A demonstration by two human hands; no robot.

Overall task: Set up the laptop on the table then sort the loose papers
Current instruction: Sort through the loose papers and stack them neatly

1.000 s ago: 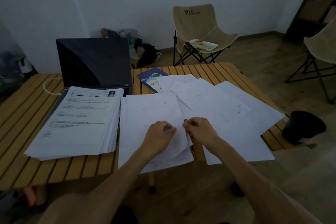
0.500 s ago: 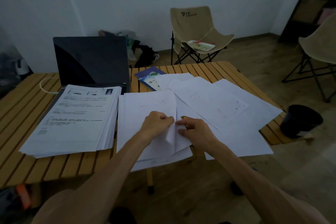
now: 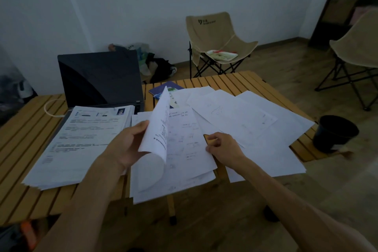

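Nearest the camera, two bare forearms are extended over the front edge of a slatted wooden table (image 3: pixel 24 172). A single sheet (image 3: pixel 156 133) is held by the left hand (image 3: pixel 124 147), with fingers and thumb curled round its left edge; the sheet is lifted and curled upward, standing nearly on edge above the papers beneath it. The right hand (image 3: pixel 223 146) is laid on the right edge of a handwritten page (image 3: pixel 188 145), its fingers bent and pinching that edge, though the exact contact is hard to make out in the dim light. This page is seen lying on top of a few more sheets that overhang the table's front edge. To the left, a thick stack of printed documents (image 3: pixel 81 141) is placed squarely on the table, partly covering the base of an open laptop (image 3: pixel 100 79) whose dark screen is turned toward the person. To the right, loose papers (image 3: pixel 255 129) are spread in overlapping layers toward the table's right edge. Behind them a blue booklet (image 3: pixel 161 89) is partly covered. Beyond the table, a black bin (image 3: pixel 335 133) is set on the floor at the right, and a beige folding chair (image 3: pixel 216 43) is stood before the wall.
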